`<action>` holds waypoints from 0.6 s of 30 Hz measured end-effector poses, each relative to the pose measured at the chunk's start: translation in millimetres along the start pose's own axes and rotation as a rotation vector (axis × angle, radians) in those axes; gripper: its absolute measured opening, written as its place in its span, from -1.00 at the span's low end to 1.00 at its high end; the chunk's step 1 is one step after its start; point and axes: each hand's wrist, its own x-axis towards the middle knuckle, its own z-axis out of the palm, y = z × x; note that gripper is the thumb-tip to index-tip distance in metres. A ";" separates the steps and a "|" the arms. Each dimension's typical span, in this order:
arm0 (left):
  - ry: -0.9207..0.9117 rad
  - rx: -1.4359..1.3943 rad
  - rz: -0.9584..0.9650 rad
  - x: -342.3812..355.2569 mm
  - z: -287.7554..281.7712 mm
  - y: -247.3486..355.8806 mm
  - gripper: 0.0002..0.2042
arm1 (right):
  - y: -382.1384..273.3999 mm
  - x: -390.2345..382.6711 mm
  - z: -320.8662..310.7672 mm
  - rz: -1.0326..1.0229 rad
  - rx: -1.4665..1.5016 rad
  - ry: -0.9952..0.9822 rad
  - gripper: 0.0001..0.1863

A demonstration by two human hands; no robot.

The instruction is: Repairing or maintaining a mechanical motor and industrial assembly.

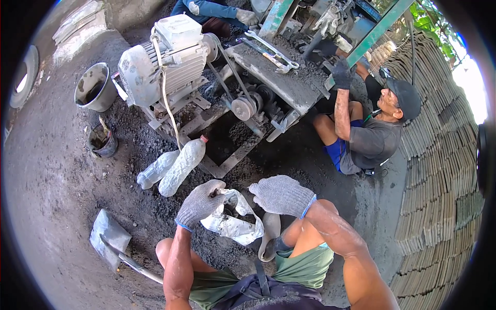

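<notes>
My left hand, in a grey knit glove, grips the top edge of a crumpled white plastic bag that rests on the dark gritty ground between my knees. My right hand, also gloved, hovers just right of the bag with fingers together and nothing visibly in it. Two clear plastic bottles lie on the ground just beyond my left hand.
A grey electric motor with belt and pulley drives a dirty machine ahead. A seated person in a cap reaches up to it at right. Buckets stand left, a shovel lies at lower left, stacked tiles line the right.
</notes>
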 end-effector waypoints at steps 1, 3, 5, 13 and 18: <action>0.006 -0.001 0.023 0.0 0.0 -1.1 -0.64 | -1.4 0.5 -2.6 0.006 0.003 -0.020 -0.65; -0.002 -0.011 0.019 -0.2 -0.5 -0.6 -0.64 | -3.2 1.4 -4.7 0.014 0.006 -0.040 -0.65; -0.010 -0.022 0.014 0.4 -0.2 -0.5 -0.64 | -4.0 1.9 -5.3 0.038 0.023 -0.076 -0.64; 0.063 -0.010 0.046 -0.4 2.6 -3.2 -0.65 | -5.8 3.0 -5.3 0.021 0.014 -0.092 -0.68; 0.083 -0.022 0.004 -0.5 0.5 -0.5 -0.65 | -5.1 4.0 -5.1 0.020 0.000 -0.101 -0.70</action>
